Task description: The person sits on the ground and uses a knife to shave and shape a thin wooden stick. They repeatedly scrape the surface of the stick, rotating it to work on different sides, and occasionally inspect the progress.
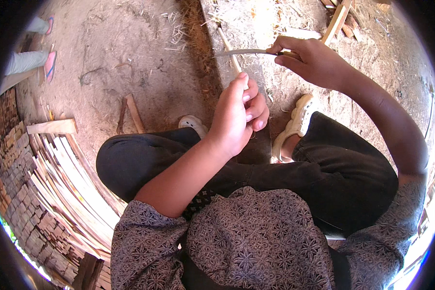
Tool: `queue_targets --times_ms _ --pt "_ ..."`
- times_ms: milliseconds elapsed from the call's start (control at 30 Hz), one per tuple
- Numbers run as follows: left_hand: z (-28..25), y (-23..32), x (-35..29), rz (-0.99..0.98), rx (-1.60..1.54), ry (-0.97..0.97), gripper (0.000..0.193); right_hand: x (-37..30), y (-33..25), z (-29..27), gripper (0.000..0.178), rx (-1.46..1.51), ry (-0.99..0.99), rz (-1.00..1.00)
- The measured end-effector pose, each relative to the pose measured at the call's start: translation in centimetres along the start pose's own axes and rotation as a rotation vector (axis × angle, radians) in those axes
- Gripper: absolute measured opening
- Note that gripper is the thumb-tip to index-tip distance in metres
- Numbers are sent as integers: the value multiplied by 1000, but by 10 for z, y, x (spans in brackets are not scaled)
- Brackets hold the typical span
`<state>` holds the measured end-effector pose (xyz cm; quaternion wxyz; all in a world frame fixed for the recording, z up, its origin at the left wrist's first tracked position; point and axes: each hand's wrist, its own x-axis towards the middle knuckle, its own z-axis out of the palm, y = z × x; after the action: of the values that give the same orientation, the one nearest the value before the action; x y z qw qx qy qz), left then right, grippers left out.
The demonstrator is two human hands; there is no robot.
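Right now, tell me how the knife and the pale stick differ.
The knife has a grey blade; the stick is pale. The knife points left from the right hand; the stick points forward from the left hand. Both are slim and hand-held.

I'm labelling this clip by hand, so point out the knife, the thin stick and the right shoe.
Knife (250, 51), head view: on the middle of the blade.
Thin stick (235, 63), head view: on the pale shaft, just below the blade in the picture.
Right shoe (299, 116), head view: on its upper.
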<state>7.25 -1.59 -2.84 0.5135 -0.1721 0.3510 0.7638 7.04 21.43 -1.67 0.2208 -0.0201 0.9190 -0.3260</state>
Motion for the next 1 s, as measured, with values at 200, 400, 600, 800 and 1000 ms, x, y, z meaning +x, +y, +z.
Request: queue_targets --times_ms 200,400,600,800,1000 --pt "-1 2 5 -12 -25 -7 42 -9 1 -6 25 -12 -51 -4" --pt "1 1 8 -4 -40 8 42 -19 -25 -24 20 -97 -126 40" --pt "4 0 8 -19 -9 25 43 6 -6 6 19 -169 37 -57" --pt "4 -1 9 -7 44 14 43 77 21 34 20 -352 79 -116" --pt "1 -2 6 -40 27 46 43 21 -6 -7 20 -161 -64 -21"
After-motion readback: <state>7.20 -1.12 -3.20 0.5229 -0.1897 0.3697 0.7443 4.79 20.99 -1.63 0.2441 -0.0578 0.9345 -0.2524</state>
